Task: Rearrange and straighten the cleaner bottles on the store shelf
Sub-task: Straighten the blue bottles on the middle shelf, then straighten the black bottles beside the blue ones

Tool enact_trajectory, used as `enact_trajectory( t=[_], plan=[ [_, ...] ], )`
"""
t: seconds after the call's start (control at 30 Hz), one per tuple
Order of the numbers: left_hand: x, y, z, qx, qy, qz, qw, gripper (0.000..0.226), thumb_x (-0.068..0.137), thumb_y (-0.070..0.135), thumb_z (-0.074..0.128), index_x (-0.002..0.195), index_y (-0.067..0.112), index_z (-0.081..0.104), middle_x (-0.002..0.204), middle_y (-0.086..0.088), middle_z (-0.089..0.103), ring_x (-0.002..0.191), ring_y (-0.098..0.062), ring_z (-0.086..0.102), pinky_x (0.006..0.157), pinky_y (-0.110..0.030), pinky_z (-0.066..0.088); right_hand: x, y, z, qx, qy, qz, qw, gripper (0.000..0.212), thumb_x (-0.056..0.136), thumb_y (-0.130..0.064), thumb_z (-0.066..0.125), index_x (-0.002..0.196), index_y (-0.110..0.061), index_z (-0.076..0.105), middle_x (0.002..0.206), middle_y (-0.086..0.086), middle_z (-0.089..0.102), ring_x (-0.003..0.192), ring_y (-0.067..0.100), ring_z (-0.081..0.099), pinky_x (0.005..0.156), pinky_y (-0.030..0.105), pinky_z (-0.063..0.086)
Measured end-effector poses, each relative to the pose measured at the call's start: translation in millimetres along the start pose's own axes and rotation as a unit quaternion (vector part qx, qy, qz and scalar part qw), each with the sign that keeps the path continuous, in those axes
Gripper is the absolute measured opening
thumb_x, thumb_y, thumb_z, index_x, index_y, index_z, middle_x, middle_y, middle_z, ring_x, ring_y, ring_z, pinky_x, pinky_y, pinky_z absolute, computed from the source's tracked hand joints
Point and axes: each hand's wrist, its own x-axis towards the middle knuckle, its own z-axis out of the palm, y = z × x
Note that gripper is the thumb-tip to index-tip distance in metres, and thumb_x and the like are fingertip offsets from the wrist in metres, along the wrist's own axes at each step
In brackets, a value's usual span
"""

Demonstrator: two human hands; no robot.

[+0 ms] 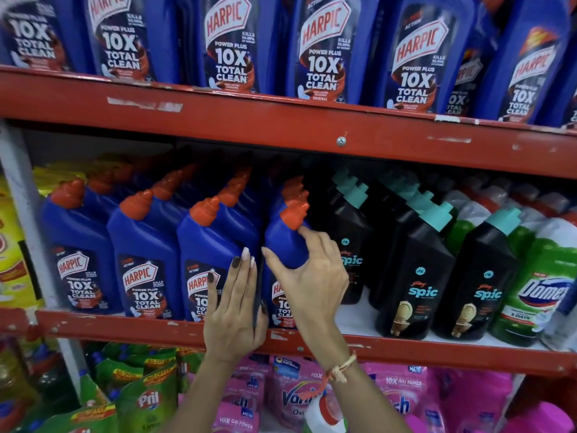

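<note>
Blue Harpic bottles with orange caps stand in rows on the middle shelf (125, 329). My right hand (307, 270) grips the shoulder of the rightmost front Harpic bottle (282, 242), thumb on its left side, index finger just under the cap. My left hand (234, 310) lies flat, fingers together and pointing up, against the right side of the neighbouring Harpic bottle (203, 245), in the gap between the two. Two more front Harpic bottles (140, 242) stand further left.
Black Spic bottles (415, 270) with teal caps stand right of the Harpic rows, then green Domex bottles (537, 276). Larger Harpic bottles (231, 42) fill the upper shelf. Pril (146, 398) and pink Vanish pouches (402, 398) lie below. A white upright (22, 198) borders the left.
</note>
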Motion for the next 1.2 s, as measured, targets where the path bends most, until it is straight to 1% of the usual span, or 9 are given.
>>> enact_trajectory(
  t=[0.17, 0.4, 0.57, 0.7, 0.8, 0.9, 1.03, 1.1, 1.2],
  plan=[
    [-0.7, 0.6, 0.4, 0.000, 0.000, -0.002, 1.000, 0.057, 0.106, 0.031, 0.023, 0.151, -0.002, 0.030, 0.168, -0.007, 0.013, 0.156, -0.019, 0.016, 0.128, -0.047, 0.007, -0.7, 2.6, 3.8, -0.006, 0.010, -0.011, 1.000, 0.056, 0.068, -0.051, 0.083, 0.106, -0.011, 0.070, 0.095, 0.000, 0.071, 0.087, 0.020, 0.066, 0.066, 0.031, 0.054],
    [-0.6, 1.0, 0.0, 0.000, -0.003, -0.001, 1.000, 0.060, 0.100, 0.027, 0.032, 0.155, 0.002, 0.027, 0.167, -0.007, 0.018, 0.155, -0.020, 0.018, 0.127, -0.050, 0.008, -2.7, 4.3, -1.2, -0.025, -0.008, -0.027, 0.999, 0.058, 0.073, -0.057, 0.076, 0.109, -0.012, 0.068, 0.099, -0.001, 0.070, 0.089, 0.019, 0.066, 0.062, 0.037, 0.057],
    [4.4, 7.7, -8.0, -0.006, -0.025, -0.019, 1.000, 0.059, 0.099, 0.023, 0.036, 0.152, 0.000, 0.031, 0.168, -0.006, 0.013, 0.156, -0.019, 0.014, 0.127, -0.051, 0.004, -1.0, 17.1, -28.7, 0.003, -0.074, -0.053, 0.996, 0.058, 0.081, -0.054, 0.071, 0.122, -0.013, 0.065, 0.114, 0.000, 0.069, 0.104, 0.020, 0.066, 0.077, 0.037, 0.057],
    [16.7, 27.8, -13.7, -0.094, -0.025, -0.015, 0.995, 0.067, 0.096, 0.022, 0.036, 0.158, 0.005, 0.018, 0.169, -0.004, 0.009, 0.156, -0.019, 0.012, 0.127, -0.051, -0.003, 8.7, 64.4, -82.1, 0.035, 0.059, -0.064, 0.996, 0.034, 0.089, -0.034, 0.071, 0.111, -0.008, 0.070, 0.107, 0.005, 0.070, 0.100, 0.017, 0.064, 0.093, 0.018, 0.046],
    [30.9, 52.4, -9.1, -0.100, -0.029, 0.028, 0.994, 0.072, 0.094, 0.021, 0.039, 0.160, 0.009, 0.015, 0.169, -0.002, 0.008, 0.156, -0.017, 0.012, 0.128, -0.048, 0.000, 21.0, 111.6, -121.5, -0.006, 0.164, -0.032, 0.986, 0.023, 0.091, -0.017, 0.070, 0.110, -0.003, 0.068, 0.106, 0.012, 0.068, 0.100, 0.024, 0.062, 0.095, 0.020, 0.043],
    [35.3, 67.5, -0.2, -0.091, -0.039, -0.002, 0.995, 0.060, 0.102, 0.027, 0.034, 0.156, 0.003, 0.021, 0.169, -0.003, 0.007, 0.156, -0.017, 0.010, 0.128, -0.046, 0.003, 33.2, 151.4, -147.0, -0.043, 0.182, 0.046, 0.981, 0.037, 0.088, -0.011, 0.072, 0.121, 0.002, 0.060, 0.118, 0.021, 0.060, 0.113, 0.029, 0.053, 0.102, 0.026, 0.038],
    [29.2, 67.8, 8.2, -0.070, -0.049, -0.004, 0.996, 0.058, 0.109, 0.033, 0.022, 0.156, -0.001, 0.018, 0.169, -0.009, 0.006, 0.157, -0.021, 0.009, 0.129, -0.045, 0.003, 38.6, 188.5, -156.9, -0.065, 0.076, 0.184, 0.978, 0.079, 0.079, -0.030, 0.080, 0.141, 0.000, 0.040, 0.139, 0.023, 0.044, 0.131, 0.036, 0.040, 0.110, 0.050, 0.036],
    [28.7, 66.6, 9.8, -0.070, -0.050, 0.000, 0.996, 0.059, 0.109, 0.034, 0.021, 0.157, 0.000, 0.015, 0.169, -0.010, 0.006, 0.157, -0.022, 0.009, 0.129, -0.044, 0.003, 37.5, 202.9, -154.9, -0.078, 0.037, 0.225, 0.970, 0.092, 0.071, -0.039, 0.085, 0.142, 0.000, 0.039, 0.138, 0.023, 0.047, 0.130, 0.037, 0.042, 0.107, 0.051, 0.038],
    [28.4, 66.0, 11.0, -0.075, -0.044, 0.004, 0.996, 0.060, 0.109, 0.034, 0.022, 0.159, 0.003, 0.013, 0.169, -0.010, 0.006, 0.157, -0.023, 0.009, 0.129, -0.044, 0.004, 36.5, 213.0, -151.6, -0.083, 0.033, 0.235, 0.968, 0.092, 0.062, -0.046, 0.088, 0.133, -0.002, 0.051, 0.127, 0.020, 0.059, 0.119, 0.035, 0.053, 0.098, 0.049, 0.046]
  ],
)
